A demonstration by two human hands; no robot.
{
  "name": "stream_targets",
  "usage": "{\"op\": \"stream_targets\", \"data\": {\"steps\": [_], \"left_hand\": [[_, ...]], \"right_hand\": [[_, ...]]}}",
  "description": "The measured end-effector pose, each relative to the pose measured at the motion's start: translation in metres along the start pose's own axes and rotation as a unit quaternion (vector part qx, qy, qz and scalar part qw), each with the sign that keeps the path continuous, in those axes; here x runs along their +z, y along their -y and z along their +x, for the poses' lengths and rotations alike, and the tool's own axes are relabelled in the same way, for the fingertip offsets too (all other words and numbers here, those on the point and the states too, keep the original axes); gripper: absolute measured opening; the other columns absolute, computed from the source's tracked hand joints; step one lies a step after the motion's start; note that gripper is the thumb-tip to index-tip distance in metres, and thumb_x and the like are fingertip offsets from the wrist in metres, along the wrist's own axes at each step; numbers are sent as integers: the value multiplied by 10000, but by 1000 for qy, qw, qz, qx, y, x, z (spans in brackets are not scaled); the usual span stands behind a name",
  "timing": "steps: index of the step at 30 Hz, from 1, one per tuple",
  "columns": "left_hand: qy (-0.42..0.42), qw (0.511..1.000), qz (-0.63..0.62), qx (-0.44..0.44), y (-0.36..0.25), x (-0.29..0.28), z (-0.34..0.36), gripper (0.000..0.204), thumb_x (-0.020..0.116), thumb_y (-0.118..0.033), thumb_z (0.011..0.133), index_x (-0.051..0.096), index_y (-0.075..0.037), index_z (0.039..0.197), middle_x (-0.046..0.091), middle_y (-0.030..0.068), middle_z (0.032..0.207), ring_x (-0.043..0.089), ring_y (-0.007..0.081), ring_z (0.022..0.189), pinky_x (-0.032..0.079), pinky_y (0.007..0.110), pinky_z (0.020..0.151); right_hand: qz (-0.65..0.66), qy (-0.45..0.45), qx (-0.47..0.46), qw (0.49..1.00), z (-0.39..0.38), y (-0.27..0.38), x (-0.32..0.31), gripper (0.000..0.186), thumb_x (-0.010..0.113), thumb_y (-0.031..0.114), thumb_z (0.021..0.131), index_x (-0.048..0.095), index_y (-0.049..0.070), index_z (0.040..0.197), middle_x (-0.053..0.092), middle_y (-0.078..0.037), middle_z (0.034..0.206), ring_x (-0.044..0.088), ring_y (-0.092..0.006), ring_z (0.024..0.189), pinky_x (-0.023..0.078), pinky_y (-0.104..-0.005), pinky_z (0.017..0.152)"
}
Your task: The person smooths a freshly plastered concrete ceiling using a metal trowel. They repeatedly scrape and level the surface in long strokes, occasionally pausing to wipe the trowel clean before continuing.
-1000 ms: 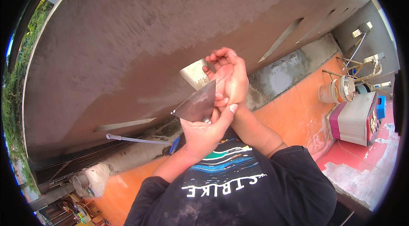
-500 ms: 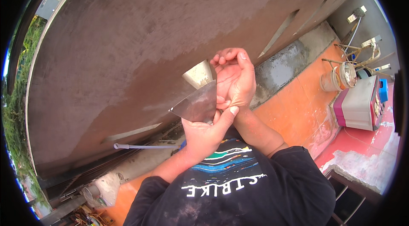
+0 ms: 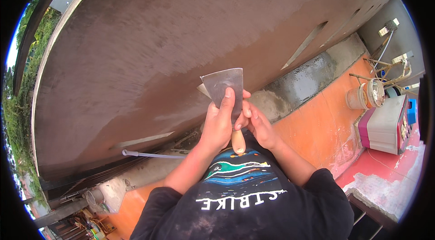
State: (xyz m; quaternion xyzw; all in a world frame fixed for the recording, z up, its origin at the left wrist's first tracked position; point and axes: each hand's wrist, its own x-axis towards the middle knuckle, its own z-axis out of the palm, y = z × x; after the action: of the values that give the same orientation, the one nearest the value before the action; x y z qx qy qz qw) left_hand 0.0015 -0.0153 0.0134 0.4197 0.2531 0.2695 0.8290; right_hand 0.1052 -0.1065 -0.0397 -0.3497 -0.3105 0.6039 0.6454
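A putty knife (image 3: 225,82) with a wide grey metal blade and a pale wooden handle (image 3: 238,141) is held upright in front of my chest. My left hand (image 3: 220,122) is closed round it, thumb flat on the blade. Behind that blade the corner of a second, paler blade (image 3: 203,89) sticks out; its handle is hidden. My right hand (image 3: 261,128) has its fingers curled against the knife's neck, just above the handle, and seems to grip it there. Beyond both hands rises a brown plastered wall (image 3: 149,50) with a darker, damp-looking lower band.
Narrow slots (image 3: 304,45) cut the wall low down. At its foot lies a wet grey strip (image 3: 301,84) beside orange flooring (image 3: 308,120). Buckets (image 3: 375,93) and a white-and-pink box (image 3: 384,124) stand at the right. A pale rod (image 3: 152,154) is at my left.
My right hand has turned from an upturned palm to curled fingers at the putty knife. My left hand has let go of the right wrist and brought the blade upright.
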Motion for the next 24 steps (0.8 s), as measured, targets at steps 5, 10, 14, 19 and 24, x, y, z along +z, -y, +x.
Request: {"op": "stream_targets", "data": {"steps": [5,10,14,19,24], "left_hand": [[0,999,33,-6,3,11,7,462,376,-455,1059,558,-30,1070,551,27,681,378,62,486,351,240,491],[1,996,90,-13,11,27,3,464,408,-452,1051,575,-19,1052,543,14,674,388,52,500,350,227,497],[-5,996,94,2,19,34,1,435,439,-423,1048,584,-13,1054,547,7,687,402,44,517,351,215,499],[-33,997,75,-14,31,33,-6,424,435,-428,1048,571,-27,1035,558,12,725,380,42,502,344,222,493],[-61,988,143,-16,45,31,-16,389,481,-398,1038,592,-41,933,543,-14,686,478,56,599,391,230,545]], "right_hand": [[-148,-123,-158,968,-18,-1,-3,627,494,440,1011,375,-37,1401,499,-169,1307,549,-249,1162,466,-395,979],[-263,-84,-266,924,-6,33,-30,791,571,434,967,249,-35,1517,465,-214,1375,538,-301,1177,431,-437,1024],[-302,-49,-260,916,-6,46,-32,725,572,388,972,309,-41,1494,515,-213,1320,567,-279,1123,439,-410,1004],[-183,-80,-199,960,-5,55,-24,590,636,282,928,461,-27,1399,569,-188,1239,568,-234,1088,458,-385,954],[-464,2,-284,839,15,85,-37,378,686,187,847,648,39,1193,606,-146,1186,572,-269,1066,455,-399,938]]}}
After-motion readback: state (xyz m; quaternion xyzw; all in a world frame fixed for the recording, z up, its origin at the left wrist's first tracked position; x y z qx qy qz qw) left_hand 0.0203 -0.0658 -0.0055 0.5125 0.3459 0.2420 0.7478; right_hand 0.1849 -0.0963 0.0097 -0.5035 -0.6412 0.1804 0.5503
